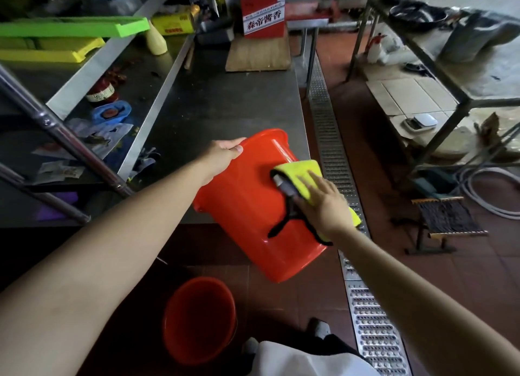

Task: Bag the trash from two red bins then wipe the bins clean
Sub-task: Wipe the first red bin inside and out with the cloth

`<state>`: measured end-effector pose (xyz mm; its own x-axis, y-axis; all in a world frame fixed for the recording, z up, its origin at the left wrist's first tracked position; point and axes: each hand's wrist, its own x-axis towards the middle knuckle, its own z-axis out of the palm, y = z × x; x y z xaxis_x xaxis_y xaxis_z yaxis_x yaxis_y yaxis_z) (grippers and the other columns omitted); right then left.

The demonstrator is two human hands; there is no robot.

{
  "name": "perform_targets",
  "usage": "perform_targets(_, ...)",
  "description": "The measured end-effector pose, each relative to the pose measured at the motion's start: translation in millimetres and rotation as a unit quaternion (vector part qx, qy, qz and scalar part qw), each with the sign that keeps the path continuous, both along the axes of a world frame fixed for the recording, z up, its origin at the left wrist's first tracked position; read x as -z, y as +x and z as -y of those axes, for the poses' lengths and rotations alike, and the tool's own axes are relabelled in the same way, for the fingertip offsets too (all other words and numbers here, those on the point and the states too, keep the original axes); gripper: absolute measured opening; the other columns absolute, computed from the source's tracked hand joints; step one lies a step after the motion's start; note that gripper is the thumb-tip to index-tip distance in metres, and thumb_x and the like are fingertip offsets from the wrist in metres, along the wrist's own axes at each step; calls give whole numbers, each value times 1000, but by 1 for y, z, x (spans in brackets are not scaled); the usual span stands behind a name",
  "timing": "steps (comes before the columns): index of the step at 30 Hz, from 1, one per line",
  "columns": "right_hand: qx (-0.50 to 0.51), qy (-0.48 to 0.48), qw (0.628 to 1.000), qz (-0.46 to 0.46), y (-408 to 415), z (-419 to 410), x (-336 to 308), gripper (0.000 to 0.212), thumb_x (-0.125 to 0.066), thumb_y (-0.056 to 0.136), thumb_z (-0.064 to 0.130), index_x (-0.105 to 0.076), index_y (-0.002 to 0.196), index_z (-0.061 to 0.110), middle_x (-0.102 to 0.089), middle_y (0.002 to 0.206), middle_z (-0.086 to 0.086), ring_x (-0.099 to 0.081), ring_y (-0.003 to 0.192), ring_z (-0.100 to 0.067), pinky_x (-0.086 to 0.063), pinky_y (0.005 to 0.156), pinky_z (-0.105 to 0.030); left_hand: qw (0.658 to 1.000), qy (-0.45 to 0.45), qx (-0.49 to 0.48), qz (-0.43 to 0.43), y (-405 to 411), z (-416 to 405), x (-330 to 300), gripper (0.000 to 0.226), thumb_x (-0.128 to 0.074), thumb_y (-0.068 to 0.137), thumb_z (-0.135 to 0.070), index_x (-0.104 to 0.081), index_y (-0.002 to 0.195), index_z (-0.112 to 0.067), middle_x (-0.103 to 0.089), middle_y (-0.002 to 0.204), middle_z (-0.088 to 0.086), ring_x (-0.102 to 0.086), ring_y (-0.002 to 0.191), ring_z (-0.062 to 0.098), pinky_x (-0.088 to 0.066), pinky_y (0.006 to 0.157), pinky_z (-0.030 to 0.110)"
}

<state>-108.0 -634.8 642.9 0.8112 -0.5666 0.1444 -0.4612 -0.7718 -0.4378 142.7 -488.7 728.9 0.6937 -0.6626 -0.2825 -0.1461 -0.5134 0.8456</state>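
Wiping is underway: my left hand (223,153) grips the bin (247,206) rim, right hand (323,204) presses cloth (301,173) flat-fingered; second bin (199,319) looks emptied, maybe unwiped.

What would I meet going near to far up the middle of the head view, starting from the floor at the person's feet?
Red bin on the floor → tilted red bin gripped at its rim by the left hand, with the right hand pressing the yellow cloth on its side → bare steel table → wooden board → red carton.
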Motion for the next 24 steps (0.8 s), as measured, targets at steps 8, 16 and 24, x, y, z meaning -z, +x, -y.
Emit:
perform_targets(8, -81, -193, 978, 13, -10, -75, 20, 58, -59, 92, 46, -42, 148, 44, -35, 161, 2, -36, 144, -37, -39, 101, -54, 1000, -9, -12, 7, -5, 10, -5, 37, -54, 99, -29, -57, 136, -29, -58, 137, -6, -52, 125, 11, -39, 108, 32)
perform_targets(16, -25, -88, 995, 30, -34, -18, 19, 54, -55, 95, 56, -46, 146, 42, -39, 158, 5, -39, 140, -31, -43, 102, -49, 999, 31, 2, 36, -5, 9, -6, 39, -50, 100, -37, -51, 139, -38, -48, 147, -6, -42, 136, 19, -34, 111, 43)
perform_targets(24, 25, -87, 996, 23, -62, -46, 35, 56, -51, 95, 54, -41, 149, 42, -37, 159, 1, -38, 140, -35, -41, 96, -49, 998, 40, -16, 39, -8, 14, -10, 37, -51, 100, -38, -53, 137, -39, -50, 145, -6, -43, 136, 21, -33, 109, 43)
